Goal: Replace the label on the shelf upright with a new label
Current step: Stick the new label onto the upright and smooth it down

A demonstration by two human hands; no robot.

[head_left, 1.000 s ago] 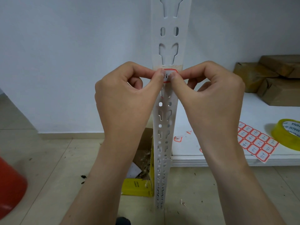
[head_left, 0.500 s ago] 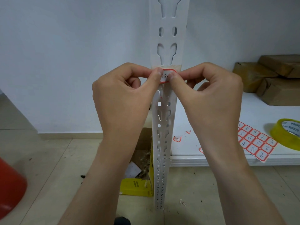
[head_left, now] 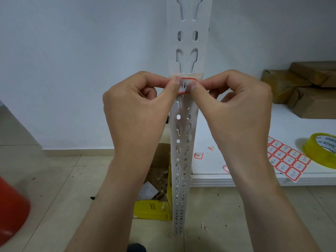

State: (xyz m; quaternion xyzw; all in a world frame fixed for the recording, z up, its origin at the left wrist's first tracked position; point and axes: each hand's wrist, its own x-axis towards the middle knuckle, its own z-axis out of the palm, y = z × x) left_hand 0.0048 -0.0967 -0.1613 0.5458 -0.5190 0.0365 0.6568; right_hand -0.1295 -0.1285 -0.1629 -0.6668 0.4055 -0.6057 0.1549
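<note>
A white perforated shelf upright (head_left: 189,42) runs down the middle of the view. A small white label with a red border (head_left: 185,86) lies across it, over a yellowish strip of old tape. My left hand (head_left: 138,110) pinches the label's left end between thumb and forefinger. My right hand (head_left: 234,110) pinches its right end the same way. Handwritten marks show on the label between my thumbs. A sheet of matching red-bordered labels (head_left: 287,159) lies on the white shelf (head_left: 218,177) at the right.
A roll of yellow tape (head_left: 321,151) sits at the shelf's right edge, brown cardboard parcels (head_left: 305,88) behind it. Loose label scraps (head_left: 199,155) lie on the shelf near the upright. A yellow open box (head_left: 154,202) stands on the tiled floor; a red object (head_left: 11,210) is at far left.
Both hands stay at the label on the upright; they and the view have shifted only slightly. The thumbs have parted a little, showing more of the label.
</note>
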